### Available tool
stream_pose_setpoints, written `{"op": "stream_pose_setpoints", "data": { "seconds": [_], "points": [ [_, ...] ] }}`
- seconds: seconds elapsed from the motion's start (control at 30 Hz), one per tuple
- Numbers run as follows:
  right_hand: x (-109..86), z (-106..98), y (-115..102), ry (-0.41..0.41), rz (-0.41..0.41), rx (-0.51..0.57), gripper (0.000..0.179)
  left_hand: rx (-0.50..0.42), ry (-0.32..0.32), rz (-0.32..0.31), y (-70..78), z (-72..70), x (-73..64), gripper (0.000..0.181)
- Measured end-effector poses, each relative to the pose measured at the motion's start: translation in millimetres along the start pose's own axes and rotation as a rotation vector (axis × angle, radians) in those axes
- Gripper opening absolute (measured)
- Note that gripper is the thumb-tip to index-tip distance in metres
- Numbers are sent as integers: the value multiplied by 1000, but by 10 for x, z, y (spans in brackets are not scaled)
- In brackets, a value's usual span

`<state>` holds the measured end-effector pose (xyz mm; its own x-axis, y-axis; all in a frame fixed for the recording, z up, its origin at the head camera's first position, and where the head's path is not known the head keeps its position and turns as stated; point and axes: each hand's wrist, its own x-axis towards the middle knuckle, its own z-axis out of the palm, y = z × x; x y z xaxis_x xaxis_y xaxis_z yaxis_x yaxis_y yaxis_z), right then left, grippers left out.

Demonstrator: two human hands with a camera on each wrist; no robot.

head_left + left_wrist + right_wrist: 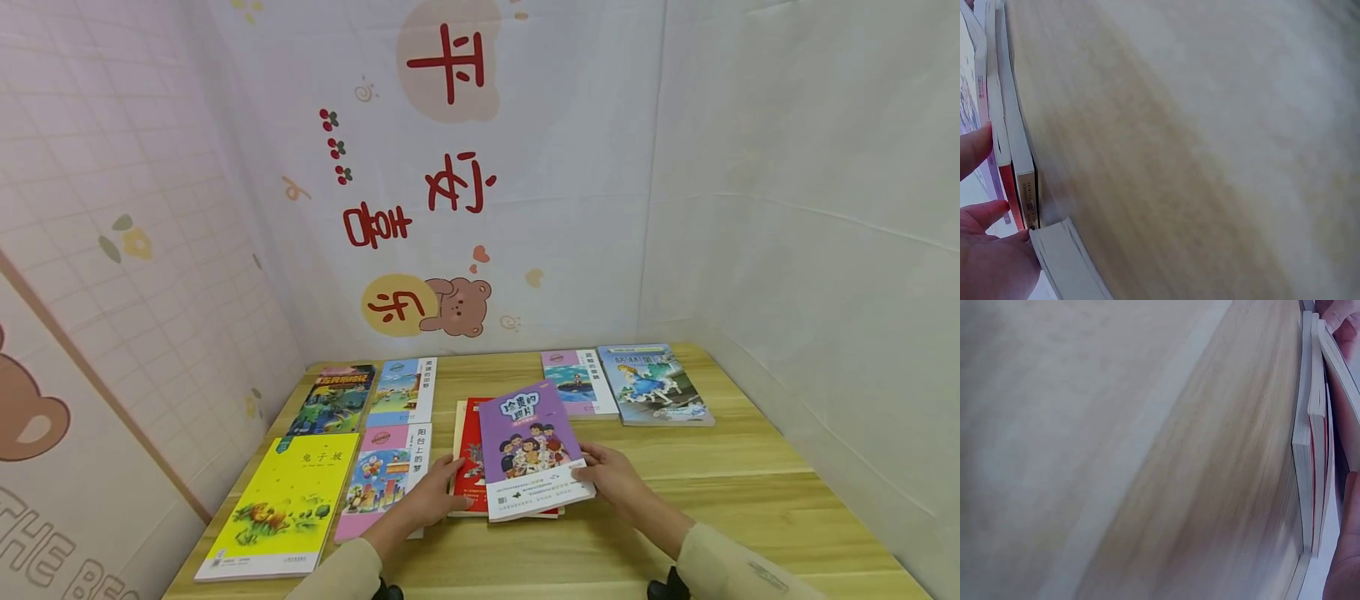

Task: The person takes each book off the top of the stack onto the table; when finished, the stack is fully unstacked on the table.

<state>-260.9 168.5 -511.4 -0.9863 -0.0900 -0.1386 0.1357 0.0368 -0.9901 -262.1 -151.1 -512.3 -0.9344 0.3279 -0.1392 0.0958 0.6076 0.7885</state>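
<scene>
My right hand (611,477) grips the right edge of a purple paperback book (528,450) with cartoon children on its cover. The purple book lies tilted over a red book (472,450), and the right wrist view shows a gap under its raised right side. Beneath the red book, a cream-edged book (458,417) peeks out. My left hand (435,493) rests at the left side of this stack, thumb and finger against the red book's edge. In the left wrist view, the fingers (975,150) lie along the stacked book edges.
Left of the stack lie a pink-and-white book (382,475), a yellow book (281,508), a blue-bordered book (403,392) and a dark green book (333,400). Behind are a pink-topped book (577,383) and a light blue book (654,383). White cloth walls (570,167) surround the wooden table (712,492).
</scene>
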Motion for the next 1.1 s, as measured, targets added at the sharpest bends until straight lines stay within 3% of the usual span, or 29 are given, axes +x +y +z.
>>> {"op": "stream_pose_setpoints", "data": {
  "seconds": [0.47, 0.63, 1.1],
  "points": [
    [-235, -304, -100, -12, 6, 45, 62, -1, 3, 11, -17, 2, -3, 74],
    [-341, -478, -103, -27, 21, 46, 65, -11, 0, 1, -15, -7, -11, 75],
    [-637, -1019, -126, 32, 80, -22, 69, -8, -5, -5, -37, -2, 4, 74]
  ]
}}
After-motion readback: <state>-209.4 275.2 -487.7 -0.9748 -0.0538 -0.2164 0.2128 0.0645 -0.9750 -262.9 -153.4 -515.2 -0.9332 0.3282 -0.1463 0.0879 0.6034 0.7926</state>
